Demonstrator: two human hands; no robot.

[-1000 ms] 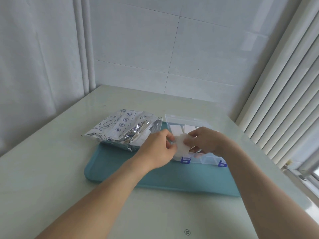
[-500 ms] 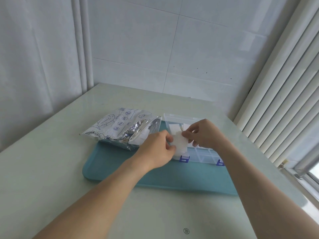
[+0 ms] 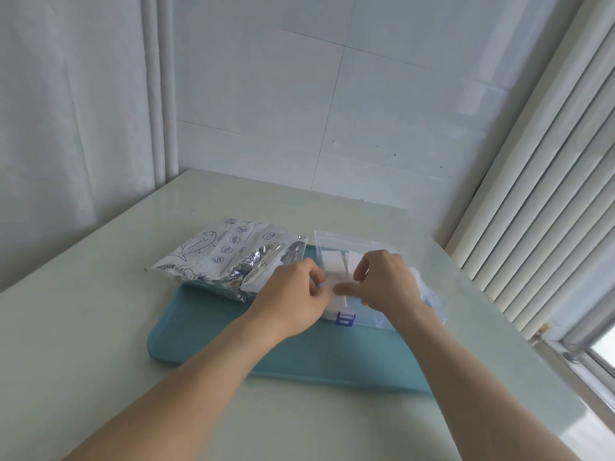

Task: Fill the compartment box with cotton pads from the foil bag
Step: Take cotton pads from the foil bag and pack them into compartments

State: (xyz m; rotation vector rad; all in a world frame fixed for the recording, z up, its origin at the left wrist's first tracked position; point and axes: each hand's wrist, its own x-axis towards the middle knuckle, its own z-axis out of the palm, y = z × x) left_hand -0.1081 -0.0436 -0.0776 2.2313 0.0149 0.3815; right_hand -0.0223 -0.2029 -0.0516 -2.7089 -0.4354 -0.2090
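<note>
A foil bag (image 3: 226,257) printed with a fish and small round icons is lying at the far left end of the teal tray (image 3: 299,354), its torn mouth facing right with white cotton pads showing inside. The tray is sitting on the pale counter (image 3: 83,327), in a corner with tiled walls behind.

My left hand (image 3: 293,301) is reaching over the tray just right of the bag's mouth, fingers curled, thumb and forefinger pinching the left edge of a white cotton pad (image 3: 336,294). The pad is hovering over the near left part of the clear compartment box (image 3: 429,294), right above the blue latch (image 3: 345,319) on its front wall.

My right hand (image 3: 386,281) is meeting it from the other side, with fingers bent and the thumb and forefinger pinching the pad's right edge, so both hands are holding the same pad between them. The box is lying on the right half of the tray with its lid (image 3: 339,241) standing open behind, and more white pads are already lying in its far compartments. Slatted blinds (image 3: 532,211) are hanging along the right
</note>
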